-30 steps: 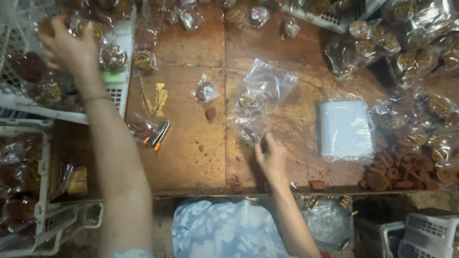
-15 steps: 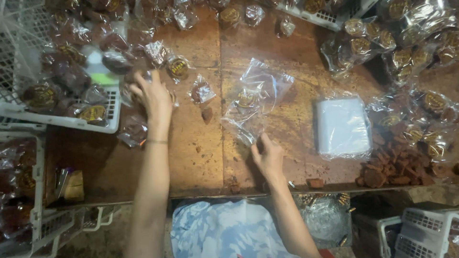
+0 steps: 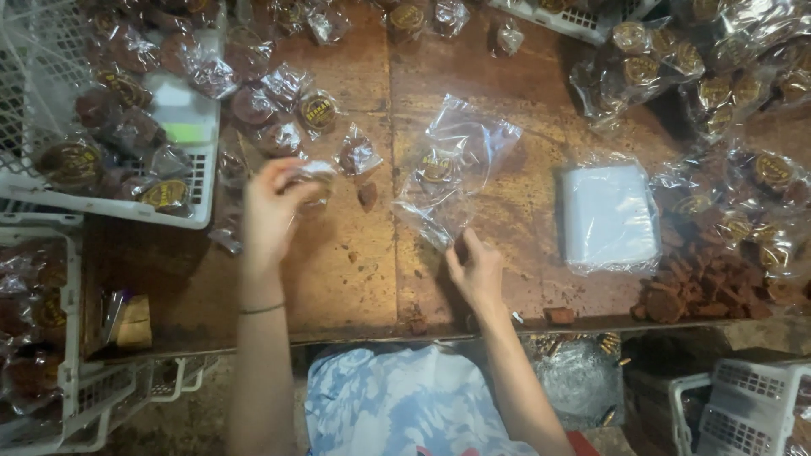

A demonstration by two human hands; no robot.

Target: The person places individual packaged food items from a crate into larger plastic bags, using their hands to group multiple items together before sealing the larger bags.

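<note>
Crate [image 3: 198, 181], white, holds wrapped brown cakes; right of it, left hand [image 3: 272, 207] pinches a small packet [image 3: 311, 176], right hand [image 3: 477, 270] grips the clear bag [image 3: 452, 173].

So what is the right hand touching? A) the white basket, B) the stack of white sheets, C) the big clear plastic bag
C: the right hand pinches the near edge of the big clear plastic bag, well apart from the stack of white sheets.

Bare arms, thin wristband [image 3: 262, 309], blue-white floral garment [image 3: 397, 397]
</note>
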